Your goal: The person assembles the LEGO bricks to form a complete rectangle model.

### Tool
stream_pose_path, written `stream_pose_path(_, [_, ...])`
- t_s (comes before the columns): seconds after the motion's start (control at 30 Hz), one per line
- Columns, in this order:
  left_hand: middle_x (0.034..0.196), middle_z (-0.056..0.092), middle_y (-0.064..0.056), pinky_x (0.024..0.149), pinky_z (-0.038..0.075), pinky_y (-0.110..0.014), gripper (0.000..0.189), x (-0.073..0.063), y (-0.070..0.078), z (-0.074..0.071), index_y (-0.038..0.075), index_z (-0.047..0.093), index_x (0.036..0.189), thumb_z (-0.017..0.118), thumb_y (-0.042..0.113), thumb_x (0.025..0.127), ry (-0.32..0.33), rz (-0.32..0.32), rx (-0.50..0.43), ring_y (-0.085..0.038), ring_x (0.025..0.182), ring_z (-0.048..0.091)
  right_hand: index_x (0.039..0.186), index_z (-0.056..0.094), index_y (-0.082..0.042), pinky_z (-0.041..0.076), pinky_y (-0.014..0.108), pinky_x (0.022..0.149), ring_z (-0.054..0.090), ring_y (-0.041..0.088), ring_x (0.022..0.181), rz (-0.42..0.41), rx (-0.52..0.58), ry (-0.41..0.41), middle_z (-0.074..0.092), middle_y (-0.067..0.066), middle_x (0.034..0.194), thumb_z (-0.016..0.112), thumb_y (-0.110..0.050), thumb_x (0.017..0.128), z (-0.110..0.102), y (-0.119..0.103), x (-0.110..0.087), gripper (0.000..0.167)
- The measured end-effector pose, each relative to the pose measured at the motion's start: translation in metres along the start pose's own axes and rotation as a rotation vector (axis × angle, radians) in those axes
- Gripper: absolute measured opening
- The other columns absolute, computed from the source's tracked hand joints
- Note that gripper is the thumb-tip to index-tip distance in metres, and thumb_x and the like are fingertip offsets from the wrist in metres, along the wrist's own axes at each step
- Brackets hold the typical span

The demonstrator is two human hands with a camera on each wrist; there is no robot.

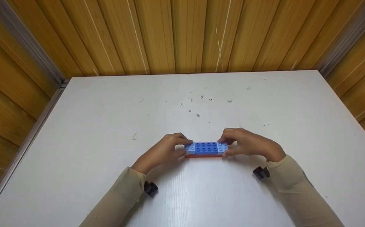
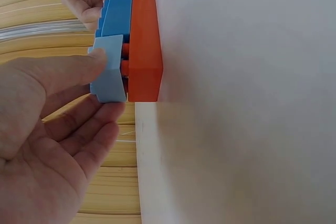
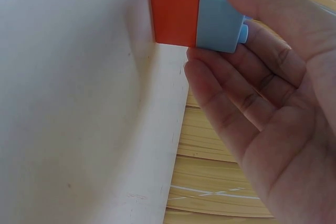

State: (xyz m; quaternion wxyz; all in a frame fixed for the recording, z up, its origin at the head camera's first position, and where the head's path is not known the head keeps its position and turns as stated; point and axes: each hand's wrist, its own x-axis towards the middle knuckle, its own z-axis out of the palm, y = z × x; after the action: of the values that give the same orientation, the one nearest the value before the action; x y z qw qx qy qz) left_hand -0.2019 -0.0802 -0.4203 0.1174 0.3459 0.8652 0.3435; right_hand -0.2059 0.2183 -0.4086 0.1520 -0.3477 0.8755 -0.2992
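Observation:
A long red building brick (image 1: 206,156) lies on the table, bearing a dark blue brick (image 1: 206,148) in the middle and a light blue brick at each end. My left hand (image 1: 166,149) pinches the left light blue brick (image 2: 110,74) between thumb and fingers. In the left wrist view that brick sits slightly tilted, and red studs show in the gap beneath it. At the other end, my right hand (image 1: 252,143) holds the right light blue brick (image 3: 216,22) with thumb and fingers. That one lies flush against the red brick in the right wrist view.
The white table (image 1: 91,126) has small dark scuffs near its middle. Wood-patterned panels (image 1: 157,37) enclose the back and sides. A black wrist device (image 1: 151,188) sits at the left sleeve and another (image 1: 261,173) at the right sleeve.

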Motion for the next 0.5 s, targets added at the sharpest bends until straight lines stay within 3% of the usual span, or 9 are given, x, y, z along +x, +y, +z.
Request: stream_pose_path(0.5, [0.116, 0.067, -0.011, 0.094, 0.051, -0.036, 0.037, 0.0011, 0.0012, 0.0000, 0.001, 0.064, 0.124, 0.061, -0.001, 0.087, -0.003, -0.009, 0.010, -0.022, 0.110, 0.061, 0.101, 0.064, -0.007, 0.054, 0.038, 0.085, 0.065, 0.020, 0.095, -0.029, -0.001, -0.010, 0.065, 0.004, 0.105, 0.076, -0.017, 0.082, 0.0005, 0.0021, 0.0012, 0.024])
